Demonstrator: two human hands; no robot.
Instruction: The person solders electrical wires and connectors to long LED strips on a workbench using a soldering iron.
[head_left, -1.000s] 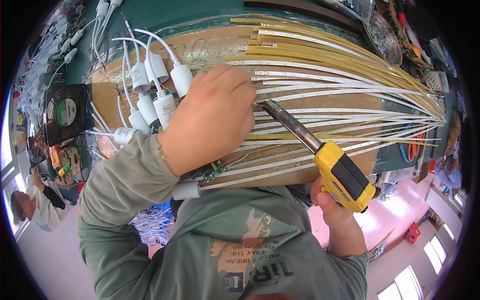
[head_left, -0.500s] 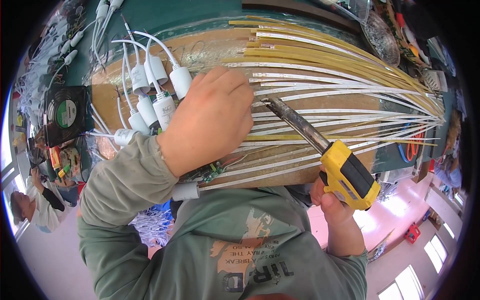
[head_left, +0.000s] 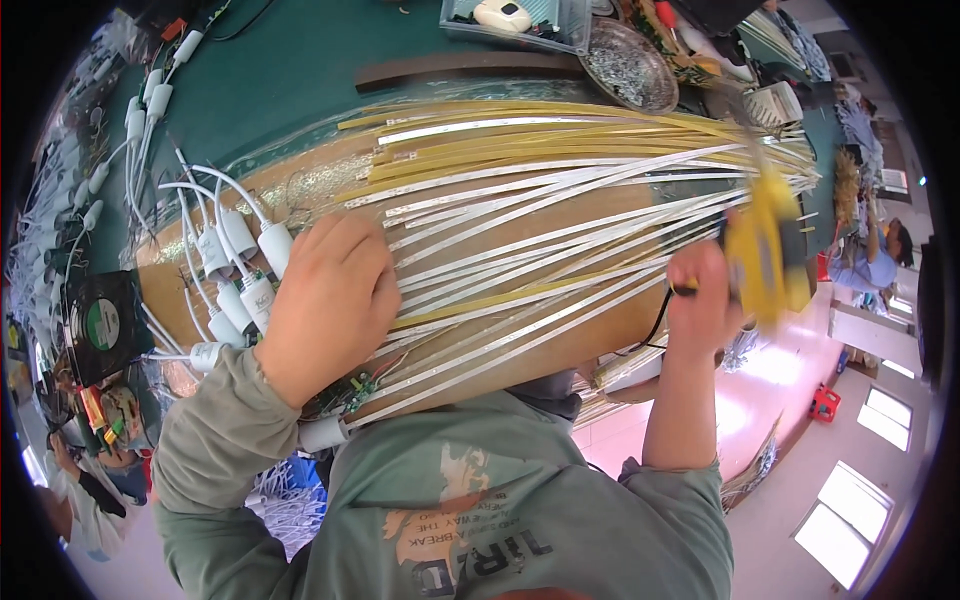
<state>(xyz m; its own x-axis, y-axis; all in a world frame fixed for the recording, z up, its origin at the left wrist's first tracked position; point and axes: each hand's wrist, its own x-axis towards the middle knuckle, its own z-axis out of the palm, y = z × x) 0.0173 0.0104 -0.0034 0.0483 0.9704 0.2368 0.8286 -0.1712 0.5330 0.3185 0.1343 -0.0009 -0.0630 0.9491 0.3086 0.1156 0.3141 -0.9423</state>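
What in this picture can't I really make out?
All in the head view:
- Whatever lies under the left hand: hidden by the hand itself.
- The yellow tool: its far end is smeared by motion blur.
- Small green electronic parts: too tiny to tell apart.
- Person at far left: cut off by the dark lens rim.

The yellow soldering gun [head_left: 768, 250] was drawn away from the left hand's fingers [head_left: 387, 285]; its tip, which had been held just beside them over the white LED strips [head_left: 520, 258], was now well apart from them, to their right. The tool was swung upright and blurred by motion, its barrel no longer slanted toward those fingers. The right hand [head_left: 703, 290] was raised, and a black cord [head_left: 658, 322] was revealed just left of its fingers. The view was also turned, and more of a clear plastic bin [head_left: 577, 35] was brought into sight, well beyond the left fingers.
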